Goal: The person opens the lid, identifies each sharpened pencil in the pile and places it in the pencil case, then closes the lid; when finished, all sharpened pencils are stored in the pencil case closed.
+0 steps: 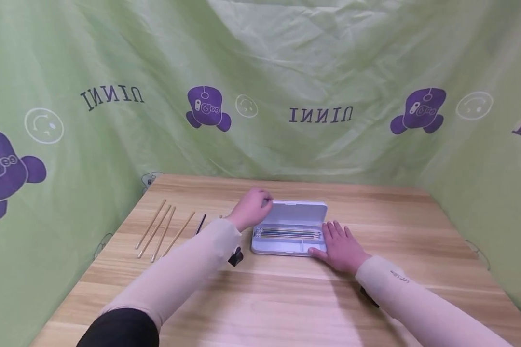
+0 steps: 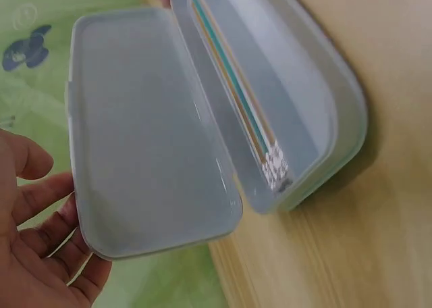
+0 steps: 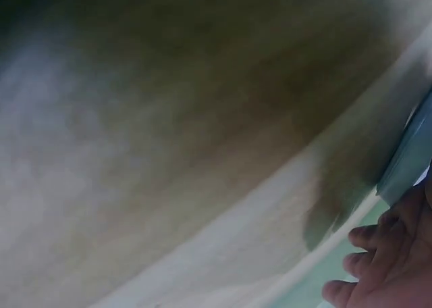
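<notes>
A pale blue pencil case (image 1: 272, 252) lies on the table with its lid (image 1: 301, 212) raised. Several coloured pencils (image 1: 288, 233) lie lengthwise in the long rear compartment. My left hand (image 1: 252, 209) is at the lid's left end; in the left wrist view its fingers (image 2: 57, 230) touch the lid's outer edge, with the thumb apart from it. My right hand (image 1: 343, 250) rests against the right end of the case, fingers spread and thumb by the front corner. Only part of that hand shows in the right wrist view, beside the case's edge.
Several wooden pencils (image 1: 158, 226) lie loose on the left of the wood-grain table (image 1: 260, 299). A dark pencil (image 1: 200, 224) lies beside them, and another is partly hidden by the left arm. Green printed cloth (image 1: 260, 149) hangs around the back and sides.
</notes>
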Tool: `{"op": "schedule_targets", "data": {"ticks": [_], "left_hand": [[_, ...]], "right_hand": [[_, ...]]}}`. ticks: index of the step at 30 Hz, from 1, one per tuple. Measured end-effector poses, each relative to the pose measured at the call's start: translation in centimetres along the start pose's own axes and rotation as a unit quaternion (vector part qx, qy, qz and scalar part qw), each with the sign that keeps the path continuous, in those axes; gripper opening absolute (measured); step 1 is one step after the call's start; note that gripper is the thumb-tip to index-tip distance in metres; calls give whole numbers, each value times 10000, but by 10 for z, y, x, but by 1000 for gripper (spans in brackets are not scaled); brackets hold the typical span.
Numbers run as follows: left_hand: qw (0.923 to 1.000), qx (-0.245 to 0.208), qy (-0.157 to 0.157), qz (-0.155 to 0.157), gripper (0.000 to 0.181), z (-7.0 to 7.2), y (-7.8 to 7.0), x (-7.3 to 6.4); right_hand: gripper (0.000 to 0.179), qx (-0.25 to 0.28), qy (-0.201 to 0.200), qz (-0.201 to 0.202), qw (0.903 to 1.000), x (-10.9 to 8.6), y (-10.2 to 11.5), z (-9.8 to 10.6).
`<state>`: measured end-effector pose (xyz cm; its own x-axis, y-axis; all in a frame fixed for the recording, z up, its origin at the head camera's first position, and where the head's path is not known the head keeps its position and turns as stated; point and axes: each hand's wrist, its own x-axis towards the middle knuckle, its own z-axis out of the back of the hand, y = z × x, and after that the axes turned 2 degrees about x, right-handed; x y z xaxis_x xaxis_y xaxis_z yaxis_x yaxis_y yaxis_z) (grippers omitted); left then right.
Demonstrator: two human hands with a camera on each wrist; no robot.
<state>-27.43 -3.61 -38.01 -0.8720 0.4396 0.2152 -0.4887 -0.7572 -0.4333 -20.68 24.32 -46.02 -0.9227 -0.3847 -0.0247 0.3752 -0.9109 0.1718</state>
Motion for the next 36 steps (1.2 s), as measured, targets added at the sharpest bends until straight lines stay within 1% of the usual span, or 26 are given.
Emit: {"op": "schedule_targets", "data": {"ticks": [2,5,7,10,11,13,15,18,21,24,29,36], "left_hand": [[9999,-11,-15,-164,27,0,-3,-9],[9993,74,24,-376,23,-3,-5,-23],[9989,141,112,-444,20,-6,-6,-32],[9974,276,302,-592,15,-12,-6,-43],[9968,301,402,-616,14,-14,-6,-47],[9953,416,585,-650,13,-19,-5,-52],[9940,496,724,-651,13,-23,-3,-55],[9921,650,900,-582,15,-29,-1,-57],[9906,770,994,-545,20,-34,-1,-56],[9896,883,987,-564,24,-38,2,-55],[9903,933,858,-563,24,-41,7,-50],[9896,932,852,-694,22,-44,12,-48]], "right_hand": [[103,257,159,-122,9995,0,1,7],[105,1032,255,-305,9939,2,1,22],[103,1679,200,-293,9852,4,-1,33],[91,2556,136,-136,9666,5,-6,46],[86,2710,173,-47,9624,5,-8,48],[74,2830,260,130,9587,4,-9,51],[65,2696,288,264,9622,5,-8,49],[57,2313,266,380,9718,5,-6,44],[55,1954,173,347,9800,7,-2,39],[54,1714,127,275,9847,11,1,36],[51,1507,29,252,9882,16,4,35],[49,1520,148,55,9882,19,8,34]]}}
